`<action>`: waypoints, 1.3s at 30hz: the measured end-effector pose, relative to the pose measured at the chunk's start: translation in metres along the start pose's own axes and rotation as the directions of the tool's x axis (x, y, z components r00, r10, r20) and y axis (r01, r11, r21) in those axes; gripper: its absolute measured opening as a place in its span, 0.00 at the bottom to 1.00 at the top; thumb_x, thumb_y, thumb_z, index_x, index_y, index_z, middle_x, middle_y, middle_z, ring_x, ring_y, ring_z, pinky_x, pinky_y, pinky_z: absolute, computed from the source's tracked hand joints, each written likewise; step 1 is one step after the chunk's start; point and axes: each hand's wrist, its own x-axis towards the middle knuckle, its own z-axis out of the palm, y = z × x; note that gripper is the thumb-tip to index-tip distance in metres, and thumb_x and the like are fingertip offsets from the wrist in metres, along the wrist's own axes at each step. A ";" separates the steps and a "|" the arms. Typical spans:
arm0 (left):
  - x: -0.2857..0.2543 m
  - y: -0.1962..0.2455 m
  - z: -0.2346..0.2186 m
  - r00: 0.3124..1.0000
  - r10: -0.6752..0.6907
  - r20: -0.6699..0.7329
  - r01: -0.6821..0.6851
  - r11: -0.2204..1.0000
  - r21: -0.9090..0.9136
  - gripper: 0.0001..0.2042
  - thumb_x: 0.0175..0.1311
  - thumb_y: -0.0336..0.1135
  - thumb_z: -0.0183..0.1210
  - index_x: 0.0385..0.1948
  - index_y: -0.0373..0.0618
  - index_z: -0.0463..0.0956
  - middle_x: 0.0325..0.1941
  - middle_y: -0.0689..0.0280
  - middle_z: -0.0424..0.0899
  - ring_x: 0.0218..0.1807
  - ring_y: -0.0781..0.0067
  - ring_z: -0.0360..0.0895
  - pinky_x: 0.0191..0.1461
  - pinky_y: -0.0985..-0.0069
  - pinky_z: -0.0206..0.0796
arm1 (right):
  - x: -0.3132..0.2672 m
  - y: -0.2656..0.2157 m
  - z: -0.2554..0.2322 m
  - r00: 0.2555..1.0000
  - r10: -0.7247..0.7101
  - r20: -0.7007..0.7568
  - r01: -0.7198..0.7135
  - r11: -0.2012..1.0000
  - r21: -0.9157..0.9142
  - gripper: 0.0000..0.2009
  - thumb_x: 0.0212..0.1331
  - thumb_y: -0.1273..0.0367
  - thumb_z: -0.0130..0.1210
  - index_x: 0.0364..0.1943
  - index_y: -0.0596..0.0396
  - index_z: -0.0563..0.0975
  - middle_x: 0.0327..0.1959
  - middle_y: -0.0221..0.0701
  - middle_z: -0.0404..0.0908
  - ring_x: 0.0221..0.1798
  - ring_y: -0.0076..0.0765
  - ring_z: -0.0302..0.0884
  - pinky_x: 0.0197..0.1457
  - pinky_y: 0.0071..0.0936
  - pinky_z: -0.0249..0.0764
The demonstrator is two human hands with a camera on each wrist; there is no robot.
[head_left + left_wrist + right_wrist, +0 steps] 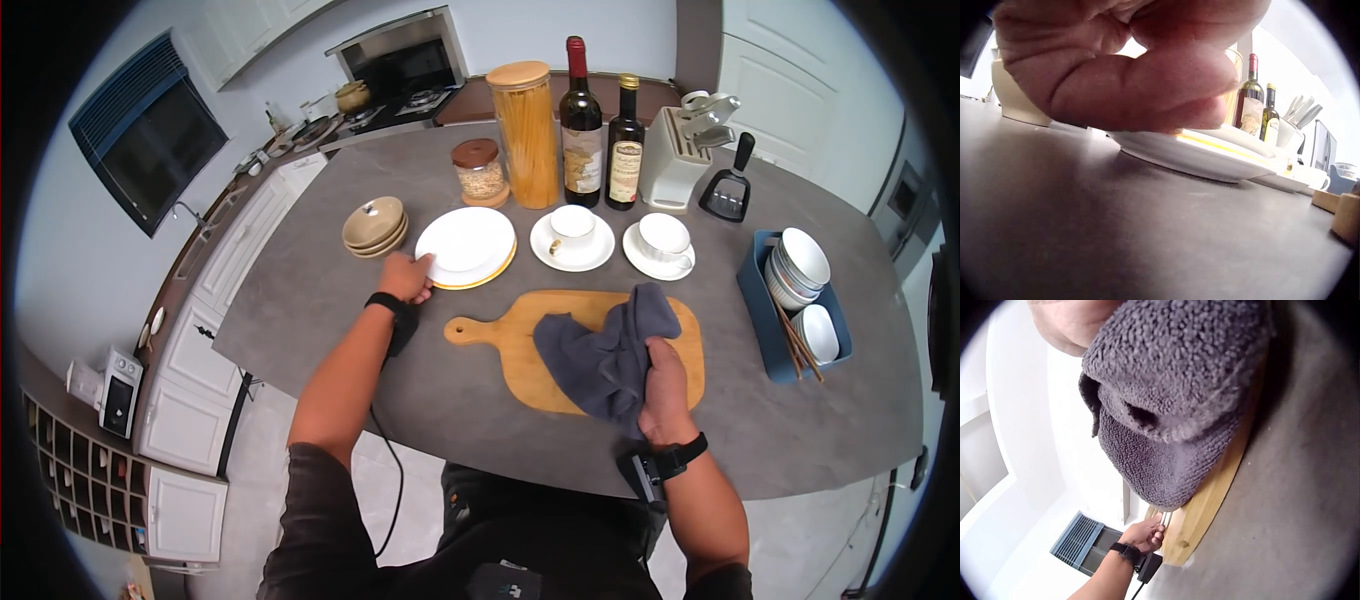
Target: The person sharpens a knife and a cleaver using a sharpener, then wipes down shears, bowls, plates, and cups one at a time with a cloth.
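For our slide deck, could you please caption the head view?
Left hand gripping stacked plates, right hand holding a gray cloth over a wooden board.

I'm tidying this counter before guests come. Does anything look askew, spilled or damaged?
No spill or damage shows. Mildly untidy: the chopsticks slant out over the near rim of the blue bin, and the gray cloth lies bunched on the cutting board, gripped by the right hand.

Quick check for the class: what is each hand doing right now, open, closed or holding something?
Left hand: closed on the edge of the plates.
Right hand: closed on the gray cloth.
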 end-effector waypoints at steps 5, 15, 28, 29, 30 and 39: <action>-0.042 0.034 0.003 0.986 0.130 -0.103 -0.131 0.991 0.001 0.20 0.72 0.44 0.65 0.39 0.30 0.76 0.21 0.59 0.82 0.14 0.74 0.76 0.14 0.75 0.65 | 0.002 0.002 -0.003 1.000 -0.008 -0.012 0.008 1.000 -0.028 0.21 0.76 0.65 0.43 0.63 0.64 0.76 0.58 0.42 0.85 0.58 0.43 0.85 0.65 0.39 0.81; -0.088 0.109 0.073 0.942 0.173 0.286 -0.094 0.958 -0.269 0.17 0.75 0.45 0.64 0.45 0.38 0.76 0.26 0.69 0.81 0.19 0.81 0.75 0.20 0.82 0.66 | 0.003 -0.003 -0.002 0.999 -0.036 -0.020 0.037 0.999 0.027 0.20 0.76 0.66 0.45 0.62 0.64 0.76 0.59 0.42 0.84 0.58 0.43 0.85 0.66 0.38 0.80; -0.058 0.109 0.138 0.853 0.099 0.513 0.109 0.926 -0.361 0.17 0.76 0.40 0.60 0.54 0.38 0.70 0.37 0.62 0.85 0.27 0.75 0.83 0.28 0.77 0.79 | 0.005 -0.006 0.000 0.992 -0.067 -0.109 0.076 0.993 0.088 0.16 0.75 0.67 0.47 0.53 0.66 0.80 0.49 0.42 0.87 0.48 0.40 0.88 0.55 0.34 0.84; -0.056 0.109 0.140 0.851 0.099 0.516 0.109 0.927 -0.358 0.17 0.76 0.40 0.60 0.54 0.38 0.70 0.37 0.62 0.85 0.27 0.75 0.83 0.28 0.77 0.79 | 0.005 -0.006 0.000 0.991 -0.067 -0.112 0.078 0.993 0.089 0.16 0.75 0.67 0.47 0.53 0.66 0.80 0.49 0.42 0.87 0.48 0.40 0.88 0.55 0.34 0.84; -0.054 0.109 0.142 0.849 0.096 0.519 0.107 0.932 -0.346 0.17 0.75 0.40 0.60 0.54 0.38 0.71 0.38 0.61 0.85 0.28 0.75 0.84 0.29 0.77 0.79 | 0.006 -0.006 0.000 0.991 -0.071 -0.115 0.081 0.993 0.084 0.16 0.75 0.67 0.47 0.53 0.66 0.80 0.49 0.42 0.87 0.48 0.40 0.88 0.55 0.34 0.84; -0.039 0.115 0.158 0.797 0.056 0.602 0.122 0.961 -0.250 0.12 0.77 0.41 0.59 0.46 0.41 0.75 0.37 0.64 0.85 0.31 0.75 0.84 0.33 0.78 0.81 | 0.006 -0.004 0.000 0.989 -0.072 -0.126 0.082 0.994 0.074 0.16 0.74 0.66 0.48 0.53 0.66 0.80 0.50 0.42 0.87 0.49 0.40 0.88 0.56 0.34 0.83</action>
